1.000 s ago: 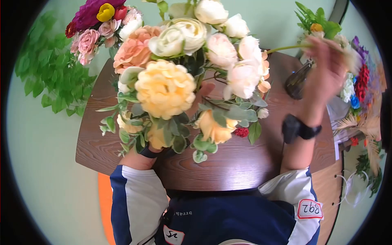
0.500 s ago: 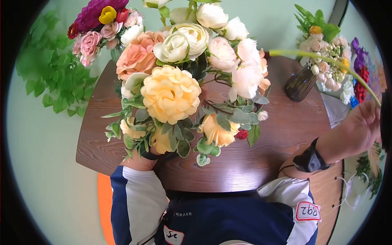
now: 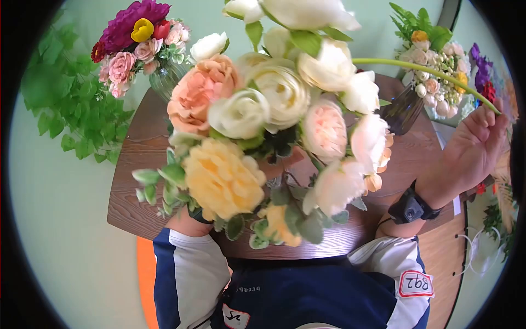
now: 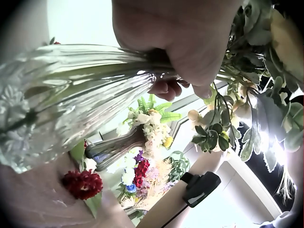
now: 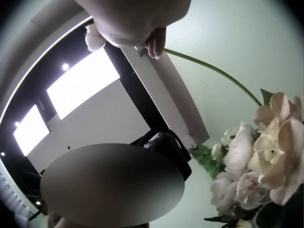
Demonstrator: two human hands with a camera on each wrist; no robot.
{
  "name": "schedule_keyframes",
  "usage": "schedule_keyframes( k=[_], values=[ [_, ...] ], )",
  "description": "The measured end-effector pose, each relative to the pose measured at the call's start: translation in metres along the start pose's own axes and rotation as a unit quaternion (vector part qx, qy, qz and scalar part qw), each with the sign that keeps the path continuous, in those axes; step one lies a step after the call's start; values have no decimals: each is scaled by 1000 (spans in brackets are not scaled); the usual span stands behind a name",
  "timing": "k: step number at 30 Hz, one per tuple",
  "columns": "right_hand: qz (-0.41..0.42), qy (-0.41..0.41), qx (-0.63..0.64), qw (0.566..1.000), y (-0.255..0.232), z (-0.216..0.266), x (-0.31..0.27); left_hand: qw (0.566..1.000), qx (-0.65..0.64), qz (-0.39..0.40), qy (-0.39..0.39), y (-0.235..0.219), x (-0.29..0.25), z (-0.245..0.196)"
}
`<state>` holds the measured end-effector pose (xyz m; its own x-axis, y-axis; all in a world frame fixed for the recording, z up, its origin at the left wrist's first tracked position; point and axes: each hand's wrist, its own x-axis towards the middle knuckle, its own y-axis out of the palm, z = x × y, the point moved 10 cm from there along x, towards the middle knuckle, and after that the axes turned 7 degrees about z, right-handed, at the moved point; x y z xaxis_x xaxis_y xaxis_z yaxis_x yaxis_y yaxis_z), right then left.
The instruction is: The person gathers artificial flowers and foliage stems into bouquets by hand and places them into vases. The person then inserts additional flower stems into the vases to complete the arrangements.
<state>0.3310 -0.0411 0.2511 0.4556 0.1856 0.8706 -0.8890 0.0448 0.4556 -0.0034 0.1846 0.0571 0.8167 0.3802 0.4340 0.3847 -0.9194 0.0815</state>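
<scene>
The left hand grips the neck of a clear ribbed glass vase in the left wrist view; flowers mostly hide that hand in the head view. Above the vase spreads a bouquet with a yellow bloom, a peach bloom and white blooms. At the right, the right hand pinches a long, curved green stem, whose left end reaches the bouquet's edge. In the right wrist view the stem runs from the fingers toward the bouquet, and a white flower shows beyond the hand.
A dark vase of small pale flowers stands at the brown table's back right. Another arrangement, with a purple bloom, is at the back left. Green leaves hang left. A red flower lies near the clear vase.
The right hand has moved from near the dark vase out to the right, then slightly up, with the stem. The bouquet has shifted and looks larger, its blooms nearer the camera.
</scene>
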Motion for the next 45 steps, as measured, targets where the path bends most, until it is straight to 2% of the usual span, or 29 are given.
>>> schedule_keyframes(
  k=[4, 7, 11, 15, 17, 25, 33, 34, 36, 37, 40, 42, 44, 45],
  values=[
    [35, 52, 19, 998, 13, -18, -5, 1000, 3, -4, 2, 1, 0, -4],
    [110, 130, 20, 985, 41, -51, -17, 1000, 4, -9, 1, 3, -2, -5],
    [120, 188, 45, 974, 60, -75, -35, 1000, 5, -14, 3, 4, -2, -7],
    [116, 174, -2, 978, 65, -73, -36, 1000, 3, -21, 3, 3, -4, -7],
    [94, 122, -30, 988, 54, -59, -26, 1000, 1, -23, 4, 4, -5, -6],
    [112, 134, -34, 984, 44, -56, -17, 999, -4, -36, 6, 6, -7, -6],
    [147, 172, -84, 970, 48, -86, -13, 998, -6, -65, 10, 9, -23, -8],
    [152, 173, -80, 970, 57, -91, -10, 997, -4, -70, 14, 8, -26, -9],
    [200, 165, -185, 948, 84, -101, -9, 997, -4, -79, 19, 5, -33, -10],
    [202, 166, -185, 947, 86, -106, -7, 996, -5, -82, 20, 4, -35, -10],
    [200, 273, -111, 934, 81, -134, -5, 996, -7, -88, 25, 2, -36, -11],
    [192, 287, -147, 927, 79, -142, -7, 995, -7, -95, 32, 1, -38, -11],
    [199, 292, -93, 931, 80, -150, -14, 994, -8, -102, 33, 2, -40, -11],
    [238, 292, -78, 923, 83, -155, -11, 994, -9, -104, 33, 2, -42, -10]
  ],
)
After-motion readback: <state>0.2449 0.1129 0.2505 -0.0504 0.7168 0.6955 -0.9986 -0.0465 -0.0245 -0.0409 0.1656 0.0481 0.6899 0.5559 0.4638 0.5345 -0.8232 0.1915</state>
